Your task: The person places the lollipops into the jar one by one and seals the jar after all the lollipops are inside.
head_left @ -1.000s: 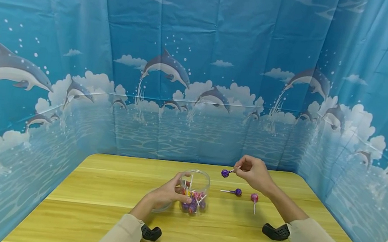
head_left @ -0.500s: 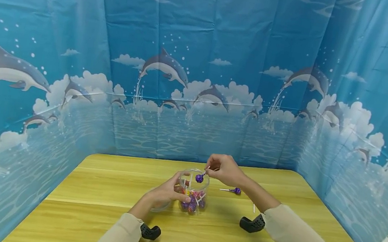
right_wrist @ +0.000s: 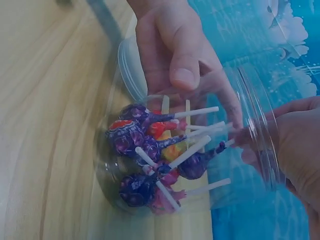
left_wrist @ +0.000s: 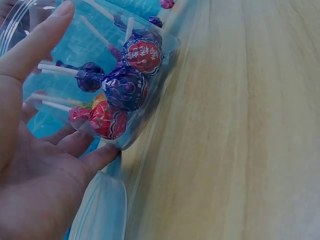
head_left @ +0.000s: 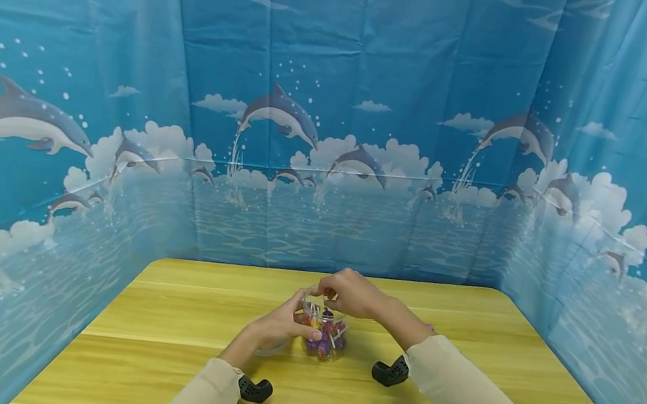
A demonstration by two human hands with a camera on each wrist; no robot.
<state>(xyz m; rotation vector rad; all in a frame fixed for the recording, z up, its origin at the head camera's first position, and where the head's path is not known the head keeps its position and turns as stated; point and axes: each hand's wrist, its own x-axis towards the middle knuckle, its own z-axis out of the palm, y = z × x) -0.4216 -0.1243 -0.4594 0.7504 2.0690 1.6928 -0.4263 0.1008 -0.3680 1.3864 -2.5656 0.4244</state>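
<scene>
A clear round jar point(right_wrist: 264, 130) with several wrapped lollipops point(right_wrist: 125, 137) stands on the table. My left hand point(head_left: 278, 323) grips its side, thumb in front and fingers behind. Fingers of my right hand point(head_left: 351, 294) reach in through the jar's mouth. They pinch the white stick of a purple lollipop point(right_wrist: 194, 165), whose head hangs among the others inside. In the left wrist view, red and purple lollipops show through the clear wall, sticks pointing toward the mouth.
A clear lid point(left_wrist: 102, 207) lies beside the jar, partly behind my left hand. Beyond the jar are a pink lollipop point(left_wrist: 166, 4) and a purple lollipop point(left_wrist: 155, 21), mostly hidden in the head view. A dolphin-print curtain point(head_left: 351, 225) borders the wooden table point(head_left: 164, 317).
My right hand has carried the purple lollipop leftward from above the table to the jar, then lowered it through the mouth. My left hand keeps its grip on the jar.
</scene>
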